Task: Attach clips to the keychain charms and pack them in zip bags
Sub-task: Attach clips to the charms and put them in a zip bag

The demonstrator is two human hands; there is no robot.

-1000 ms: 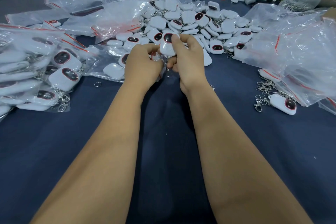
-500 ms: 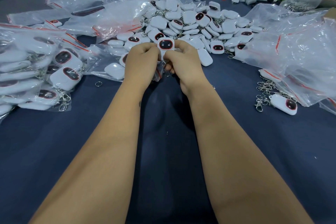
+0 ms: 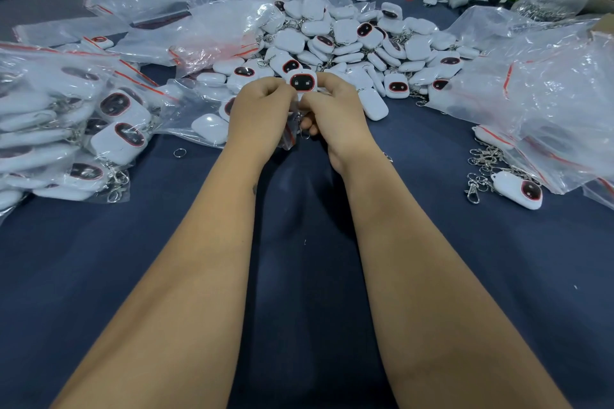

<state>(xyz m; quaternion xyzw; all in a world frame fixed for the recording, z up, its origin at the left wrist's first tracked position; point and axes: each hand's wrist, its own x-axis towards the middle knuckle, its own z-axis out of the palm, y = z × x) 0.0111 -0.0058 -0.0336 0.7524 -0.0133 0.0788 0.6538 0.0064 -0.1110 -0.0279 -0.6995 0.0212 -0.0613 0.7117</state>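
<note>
Head view only. Both hands meet over the blue table (image 3: 99, 276), just near of the loose heap of charms (image 3: 349, 40). Left hand (image 3: 262, 113) and right hand (image 3: 335, 113) are curled, pinching one white charm (image 3: 302, 82) between their fingertips, dark red-rimmed face toward the camera. A small zip bag (image 3: 288, 138) hangs crumpled under the left hand, seemingly gripped there too. A metal ring (image 3: 305, 135) shows below the right hand's fingers; whether the clip is already on, cannot tell.

Handling, judged: the charm looks like a hard, smooth plastic shell, light, rounded, likely slippery at the edges. Best held by its flat faces or sides, leaving the loop end free. The bag is thin, limp film that will collapse, so the mouth needs holding open.

Counts:
- Charm in hand: one.
- Loose charms in the heap: several dozen, too many to count.
- Finished charm with clip (image 3: 516, 189) lying at right: one, beside a small cluster of spare clips (image 3: 481, 159), number unclear.
- Stray ring (image 3: 179, 152) on the table, left: one.
- Packed bags (image 3: 66, 129) stacked at left: many, overlapping.
- Large bags (image 3: 548, 86) at right: at least two.
</note>
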